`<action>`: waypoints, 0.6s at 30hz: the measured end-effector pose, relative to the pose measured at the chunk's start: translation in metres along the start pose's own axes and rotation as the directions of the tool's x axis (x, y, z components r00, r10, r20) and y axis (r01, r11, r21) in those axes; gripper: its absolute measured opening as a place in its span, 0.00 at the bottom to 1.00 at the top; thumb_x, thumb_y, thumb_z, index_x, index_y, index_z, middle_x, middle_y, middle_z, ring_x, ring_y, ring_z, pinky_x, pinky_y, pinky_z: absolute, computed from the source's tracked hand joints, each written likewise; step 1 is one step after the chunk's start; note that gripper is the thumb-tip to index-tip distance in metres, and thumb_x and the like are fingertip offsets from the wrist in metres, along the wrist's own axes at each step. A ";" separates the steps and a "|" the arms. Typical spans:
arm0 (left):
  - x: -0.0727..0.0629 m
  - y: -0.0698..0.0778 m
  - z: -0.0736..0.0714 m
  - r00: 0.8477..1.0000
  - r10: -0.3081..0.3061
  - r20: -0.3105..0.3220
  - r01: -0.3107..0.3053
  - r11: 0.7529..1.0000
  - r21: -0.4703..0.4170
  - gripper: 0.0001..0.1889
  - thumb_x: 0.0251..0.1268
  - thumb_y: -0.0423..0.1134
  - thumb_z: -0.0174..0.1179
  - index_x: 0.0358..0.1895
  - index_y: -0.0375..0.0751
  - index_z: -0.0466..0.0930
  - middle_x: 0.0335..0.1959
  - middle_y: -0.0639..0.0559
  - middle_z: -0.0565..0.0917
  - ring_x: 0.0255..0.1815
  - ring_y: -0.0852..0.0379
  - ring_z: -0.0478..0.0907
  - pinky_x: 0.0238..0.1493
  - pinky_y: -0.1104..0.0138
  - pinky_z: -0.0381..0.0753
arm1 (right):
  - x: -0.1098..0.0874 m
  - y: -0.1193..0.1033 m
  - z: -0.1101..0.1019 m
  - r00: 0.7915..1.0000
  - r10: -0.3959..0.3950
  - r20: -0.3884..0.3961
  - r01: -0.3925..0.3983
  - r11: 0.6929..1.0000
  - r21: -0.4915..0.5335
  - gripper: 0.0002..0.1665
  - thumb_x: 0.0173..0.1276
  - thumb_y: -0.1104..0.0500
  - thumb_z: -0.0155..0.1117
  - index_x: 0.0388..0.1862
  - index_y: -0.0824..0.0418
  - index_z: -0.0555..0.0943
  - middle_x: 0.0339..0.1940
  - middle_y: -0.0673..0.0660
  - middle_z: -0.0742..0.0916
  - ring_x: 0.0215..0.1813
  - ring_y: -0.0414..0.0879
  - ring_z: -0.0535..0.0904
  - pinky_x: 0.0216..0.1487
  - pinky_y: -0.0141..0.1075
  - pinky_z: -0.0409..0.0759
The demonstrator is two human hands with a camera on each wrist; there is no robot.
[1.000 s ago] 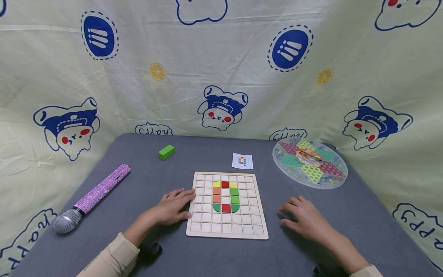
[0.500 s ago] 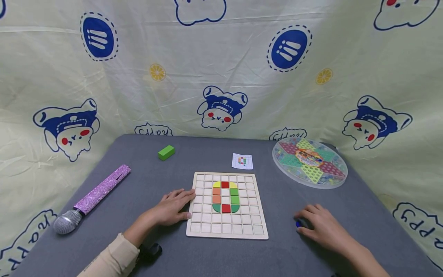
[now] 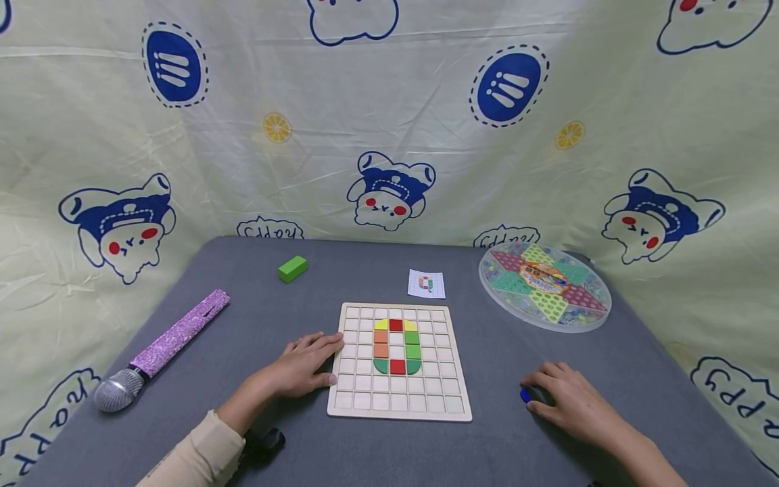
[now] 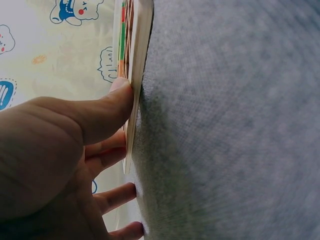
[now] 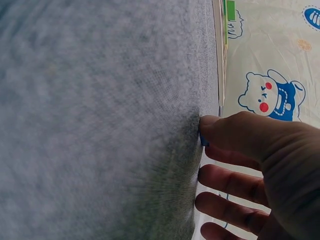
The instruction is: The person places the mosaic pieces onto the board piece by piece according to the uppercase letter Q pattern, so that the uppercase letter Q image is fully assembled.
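Observation:
A square wooden grid board [image 3: 359, 399] lies in the middle of the table. In its cells, yellow, red, orange and green flat tiles [image 3: 413, 351] form a ring. My left hand [image 3: 307, 365] rests at the board's left edge, thumb and fingertips against the rim, fingers fairly straight. Right of the board, low over the cloth, my right hand [image 3: 566, 399] pinches a small blue piece [image 3: 525, 394] between thumb and index finger. Most of that piece is hidden; in the right wrist view a bit of blue shows under the thumb [image 5: 210, 127], with the other fingers spread.
Behind the board lies a small printed card [image 3: 427, 284] with a coloured pattern. A round Chinese checkers box [image 3: 517, 308] is at the back right. A green block [image 3: 293, 268] sits back left, and a glittery purple microphone [image 3: 179, 335] lies at far left.
My right hand has moved right, away from the board, and a blue piece now shows at its fingertips. My left hand and the board have stayed put.

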State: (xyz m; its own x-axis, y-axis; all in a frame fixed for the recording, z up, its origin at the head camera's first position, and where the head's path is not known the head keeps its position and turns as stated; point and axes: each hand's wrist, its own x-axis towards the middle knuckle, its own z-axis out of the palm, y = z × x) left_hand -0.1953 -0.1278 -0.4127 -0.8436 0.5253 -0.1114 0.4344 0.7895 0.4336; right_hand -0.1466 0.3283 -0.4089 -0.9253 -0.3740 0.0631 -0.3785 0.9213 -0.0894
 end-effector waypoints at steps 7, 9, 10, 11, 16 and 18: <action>0.000 0.000 0.000 1.000 0.001 0.003 -0.001 1.000 0.001 0.34 0.66 0.46 0.57 0.73 0.43 0.57 0.74 0.49 0.60 0.75 0.40 0.52 0.66 0.40 0.51 | 0.000 0.000 0.001 1.000 -0.007 -0.009 0.007 1.000 -0.002 0.15 0.54 0.51 0.71 0.41 0.49 0.84 0.37 0.43 0.80 0.40 0.41 0.72 0.39 0.41 0.71; 0.000 0.000 0.000 1.000 0.002 0.003 -0.002 1.000 -0.001 0.34 0.66 0.46 0.57 0.73 0.43 0.57 0.74 0.48 0.60 0.75 0.40 0.51 0.66 0.40 0.51 | -0.001 0.000 0.001 1.000 -0.010 -0.013 0.010 1.000 -0.002 0.14 0.54 0.51 0.71 0.41 0.49 0.84 0.36 0.42 0.79 0.39 0.40 0.71 0.39 0.39 0.70; 0.000 0.000 0.000 1.000 0.003 0.003 -0.003 1.000 -0.001 0.34 0.66 0.46 0.57 0.73 0.43 0.57 0.74 0.48 0.60 0.75 0.40 0.51 0.66 0.40 0.51 | -0.001 0.000 0.001 1.000 -0.012 -0.015 0.012 1.000 -0.002 0.14 0.54 0.51 0.71 0.41 0.48 0.84 0.36 0.42 0.79 0.39 0.40 0.71 0.38 0.39 0.69; 0.000 0.000 -0.001 1.000 0.003 0.002 -0.003 1.000 -0.002 0.34 0.66 0.46 0.57 0.73 0.43 0.57 0.74 0.48 0.60 0.75 0.40 0.51 0.66 0.40 0.51 | -0.001 0.000 0.001 1.000 -0.012 -0.016 0.012 1.000 0.000 0.14 0.54 0.51 0.71 0.41 0.48 0.84 0.36 0.42 0.79 0.39 0.39 0.71 0.38 0.38 0.69; -0.001 0.000 0.000 1.000 0.004 -0.003 -0.004 1.000 0.005 0.34 0.66 0.46 0.57 0.73 0.43 0.57 0.74 0.48 0.60 0.74 0.39 0.52 0.66 0.40 0.52 | -0.001 0.001 0.001 1.000 -0.010 -0.013 0.010 1.000 0.008 0.12 0.54 0.51 0.71 0.39 0.46 0.83 0.36 0.41 0.78 0.38 0.38 0.70 0.37 0.37 0.68; -0.001 0.000 0.000 1.000 0.003 -0.004 -0.003 1.000 0.007 0.34 0.66 0.46 0.57 0.73 0.43 0.57 0.74 0.48 0.60 0.74 0.40 0.52 0.66 0.40 0.52 | -0.001 0.001 0.001 1.000 -0.007 -0.012 0.007 1.000 0.012 0.12 0.54 0.51 0.72 0.38 0.46 0.83 0.36 0.41 0.79 0.38 0.38 0.70 0.37 0.37 0.69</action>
State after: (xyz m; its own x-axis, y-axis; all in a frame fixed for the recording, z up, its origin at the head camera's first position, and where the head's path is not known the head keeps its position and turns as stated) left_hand -0.1947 -0.1282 -0.4127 -0.8437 0.5262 -0.1064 0.4390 0.7903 0.4273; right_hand -0.1462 0.3291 -0.4099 -0.9221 -0.3794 0.0759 -0.3856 0.9172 -0.1007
